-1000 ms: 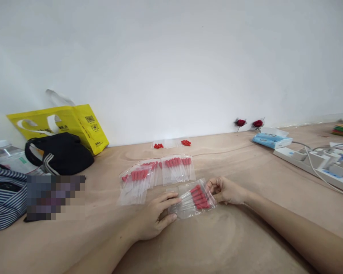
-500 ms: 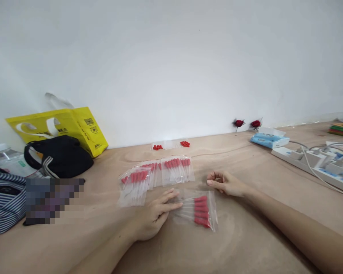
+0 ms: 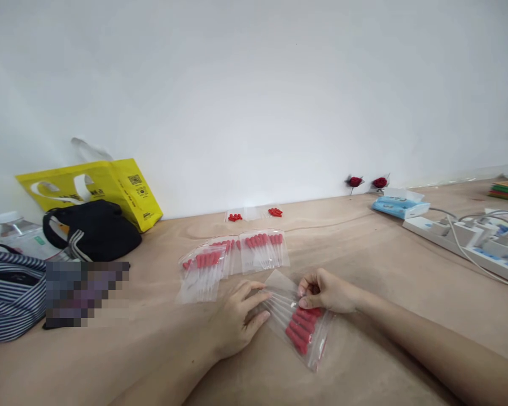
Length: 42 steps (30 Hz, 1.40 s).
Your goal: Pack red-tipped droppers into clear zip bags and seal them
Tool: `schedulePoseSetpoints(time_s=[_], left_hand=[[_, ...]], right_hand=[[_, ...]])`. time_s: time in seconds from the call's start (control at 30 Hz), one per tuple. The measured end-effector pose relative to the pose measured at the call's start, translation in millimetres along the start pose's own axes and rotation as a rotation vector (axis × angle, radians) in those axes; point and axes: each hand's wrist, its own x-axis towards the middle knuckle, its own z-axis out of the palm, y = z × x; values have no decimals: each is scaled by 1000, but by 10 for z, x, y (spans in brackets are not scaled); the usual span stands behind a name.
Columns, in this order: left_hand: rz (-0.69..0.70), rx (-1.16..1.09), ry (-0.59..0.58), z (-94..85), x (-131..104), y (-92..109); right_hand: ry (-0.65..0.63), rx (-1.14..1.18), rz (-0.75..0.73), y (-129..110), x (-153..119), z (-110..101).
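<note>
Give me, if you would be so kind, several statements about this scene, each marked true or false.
1. Both hands, left hand and right hand, are at the nearest clear bag. True.
2. The yellow bag stands at the right end of the table. False: the yellow bag is on the left, behind a black cloth item.
3. Two red roses are near the wall. True.
4. The blue packet lies among the red-ended sticks. False: the blue packet is beside the power strip.
</note>
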Motion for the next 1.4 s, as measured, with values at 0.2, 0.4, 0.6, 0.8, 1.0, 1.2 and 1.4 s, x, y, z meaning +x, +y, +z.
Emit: schedulePoseSetpoints(time_s=[0.2,0.4,0.6,0.8,1.0,1.2,1.4], left_hand=[[-6,16,85,3,10,-33],[40,16,97,38,31,-24],[44,-12,55,147,199,3],[110,59,144,321,562,-49],[379,310,121,357,741,-107],[490,470,125,389,869,-141],[369,382,207,433,910,-283]], right_hand=[[241,48,-164,115,128,-103],[480,74,-206,233,316,-346],[730,-3,-114,380,418,-495],[769,-325,-337,418,236,-569],[398,-726,-542,289,-184,-662],[419,-769,-565,333,-40,-560],[457,-760,-605,351,105,-531]])
